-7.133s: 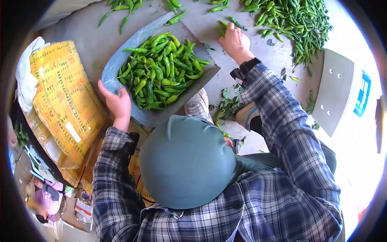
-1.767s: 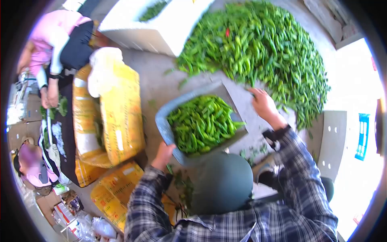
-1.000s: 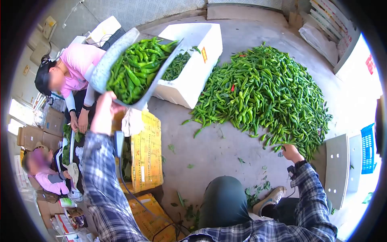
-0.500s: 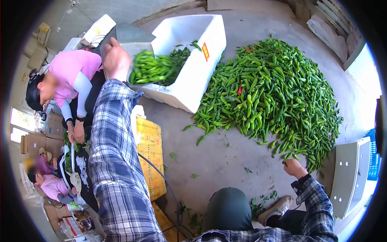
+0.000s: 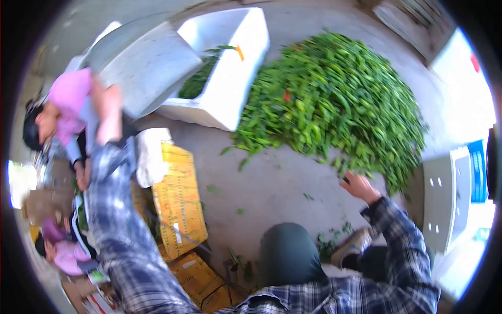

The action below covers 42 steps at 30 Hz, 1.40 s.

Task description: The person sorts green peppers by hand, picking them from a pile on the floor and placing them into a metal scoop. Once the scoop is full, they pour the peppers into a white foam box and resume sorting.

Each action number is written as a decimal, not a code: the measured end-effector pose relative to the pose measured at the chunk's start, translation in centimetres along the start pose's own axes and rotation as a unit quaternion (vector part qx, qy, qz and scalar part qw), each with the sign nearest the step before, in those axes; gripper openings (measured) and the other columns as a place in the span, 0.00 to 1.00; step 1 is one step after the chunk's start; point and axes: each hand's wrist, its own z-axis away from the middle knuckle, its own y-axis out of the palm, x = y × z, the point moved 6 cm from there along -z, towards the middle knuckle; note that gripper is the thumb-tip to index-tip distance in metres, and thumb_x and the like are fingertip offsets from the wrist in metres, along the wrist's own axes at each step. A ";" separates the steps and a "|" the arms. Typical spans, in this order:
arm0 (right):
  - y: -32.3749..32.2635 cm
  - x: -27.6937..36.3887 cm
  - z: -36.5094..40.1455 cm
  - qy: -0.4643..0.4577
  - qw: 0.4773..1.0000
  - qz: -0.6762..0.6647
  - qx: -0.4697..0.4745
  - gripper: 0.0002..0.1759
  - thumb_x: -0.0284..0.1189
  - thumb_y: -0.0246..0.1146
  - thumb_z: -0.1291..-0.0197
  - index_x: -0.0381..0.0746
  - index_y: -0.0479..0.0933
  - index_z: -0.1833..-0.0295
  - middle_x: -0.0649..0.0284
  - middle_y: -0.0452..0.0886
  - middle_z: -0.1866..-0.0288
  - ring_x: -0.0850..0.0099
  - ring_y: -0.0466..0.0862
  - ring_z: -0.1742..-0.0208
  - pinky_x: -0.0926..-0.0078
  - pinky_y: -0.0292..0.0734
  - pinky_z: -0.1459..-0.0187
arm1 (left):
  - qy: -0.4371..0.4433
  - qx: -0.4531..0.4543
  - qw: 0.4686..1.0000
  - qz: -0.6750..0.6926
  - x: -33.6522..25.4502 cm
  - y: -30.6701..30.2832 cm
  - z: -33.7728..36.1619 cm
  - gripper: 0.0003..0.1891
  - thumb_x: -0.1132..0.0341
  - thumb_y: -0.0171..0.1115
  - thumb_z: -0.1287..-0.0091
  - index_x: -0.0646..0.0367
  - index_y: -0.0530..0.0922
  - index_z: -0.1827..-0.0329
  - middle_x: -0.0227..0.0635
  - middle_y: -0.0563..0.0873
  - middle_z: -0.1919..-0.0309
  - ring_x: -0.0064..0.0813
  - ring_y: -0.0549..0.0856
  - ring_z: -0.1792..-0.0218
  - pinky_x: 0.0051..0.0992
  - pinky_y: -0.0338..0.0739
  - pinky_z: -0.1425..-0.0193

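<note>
My left hand (image 5: 106,107) grips the rim of a grey metal scoop pan (image 5: 144,65), raised and turned bottom-up over the white foam box (image 5: 230,78). Green peppers (image 5: 197,81) lie inside that box. My right hand (image 5: 358,186) rests low on the concrete floor at the near edge of the big heap of green peppers (image 5: 334,102), fingers curled; I cannot see anything in it. The frame is blurred by motion.
Yellow printed sacks (image 5: 178,201) lie on the floor at my left. A person in a pink top (image 5: 65,99) sits beyond them, another person in pink (image 5: 60,251) lower left. A white perforated crate (image 5: 444,196) stands at right. Loose leaves scatter near my shoe (image 5: 348,246).
My left hand lifted the full pan from the floor, swung it left over the foam box and tipped it; the peppers have left the pan. My right hand stayed by the heap.
</note>
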 end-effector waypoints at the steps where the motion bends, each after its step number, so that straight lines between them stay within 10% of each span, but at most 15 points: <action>1: -0.8 0.9 0.5 0.031 0.999 -0.017 0.009 0.21 0.45 0.54 0.43 0.42 0.71 0.51 0.48 0.80 0.66 0.49 0.80 0.62 0.54 0.73 0.61 | 0.076 -0.072 0.986 0.130 4.9 2.4 0.3 0.32 0.74 0.53 0.50 0.65 0.63 0.37 0.55 0.73 0.44 0.46 0.77 0.47 0.37 0.71 0.43; 3: -1.5 1.5 0.9 0.021 0.999 -0.019 -0.034 0.15 0.35 0.51 0.46 0.40 0.71 0.54 0.48 0.80 0.70 0.49 0.80 0.65 0.52 0.73 0.63 | -0.195 0.143 0.839 0.488 0.9 -1.9 5.0 0.33 0.81 0.48 0.51 0.65 0.62 0.35 0.46 0.73 0.42 0.37 0.76 0.46 0.33 0.69 0.40; 10: -3.2 1.6 6.3 -0.036 0.995 -0.059 -0.071 0.15 0.33 0.56 0.53 0.43 0.77 0.57 0.53 0.81 0.66 0.53 0.80 0.62 0.57 0.75 0.60 | -0.295 0.302 0.711 0.562 -5.2 -8.7 21.1 0.40 0.85 0.43 0.57 0.60 0.58 0.32 0.41 0.69 0.39 0.35 0.70 0.39 0.32 0.62 0.35; 26: -15.5 -15.0 24.3 0.139 0.928 -0.059 -0.341 0.19 0.29 0.59 0.53 0.45 0.79 0.53 0.50 0.81 0.63 0.55 0.82 0.61 0.63 0.76 0.56 | -0.356 0.416 0.687 0.478 -7.1 -7.5 50.6 0.42 0.85 0.44 0.57 0.59 0.56 0.31 0.37 0.71 0.41 0.33 0.72 0.43 0.25 0.63 0.38; 30: -22.2 -23.4 27.6 0.296 0.870 0.055 -0.390 0.19 0.24 0.56 0.52 0.47 0.79 0.52 0.53 0.82 0.64 0.55 0.82 0.61 0.63 0.75 0.58 | -0.377 0.414 0.682 0.471 -6.8 -7.0 52.0 0.41 0.85 0.45 0.55 0.58 0.56 0.30 0.36 0.70 0.41 0.31 0.72 0.43 0.24 0.63 0.39; 33: -26.4 -39.0 29.1 0.233 0.846 0.151 -0.455 0.25 0.27 0.59 0.50 0.39 0.72 0.43 0.48 0.80 0.53 0.55 0.79 0.50 0.65 0.72 0.49 | -0.391 0.432 0.678 0.448 -6.3 -5.7 53.3 0.39 0.84 0.45 0.54 0.59 0.58 0.31 0.35 0.72 0.43 0.29 0.73 0.45 0.24 0.64 0.40; 36: -27.8 -30.6 28.8 0.443 0.759 0.329 -0.345 0.33 0.30 0.63 0.51 0.40 0.64 0.36 0.47 0.75 0.47 0.56 0.74 0.43 0.64 0.67 0.42 | -0.387 0.453 0.670 0.442 -6.0 -3.8 54.4 0.37 0.84 0.45 0.53 0.60 0.61 0.33 0.34 0.73 0.45 0.29 0.74 0.47 0.24 0.65 0.41; 41: -17.9 -17.7 12.0 0.160 0.918 0.283 -0.228 0.18 0.30 0.56 0.48 0.39 0.76 0.50 0.55 0.80 0.55 0.58 0.79 0.52 0.66 0.75 0.53 | -0.408 0.453 0.657 0.443 -6.3 -2.2 55.8 0.31 0.82 0.47 0.50 0.62 0.65 0.38 0.33 0.76 0.49 0.27 0.75 0.49 0.23 0.66 0.42; 42: -14.4 -17.5 8.4 0.132 0.945 0.112 -0.278 0.16 0.29 0.56 0.48 0.42 0.78 0.53 0.57 0.81 0.58 0.60 0.81 0.56 0.67 0.77 0.56 | -0.412 0.451 0.661 0.436 -6.1 -1.9 55.9 0.31 0.82 0.47 0.50 0.62 0.65 0.38 0.33 0.76 0.49 0.27 0.75 0.49 0.23 0.66 0.42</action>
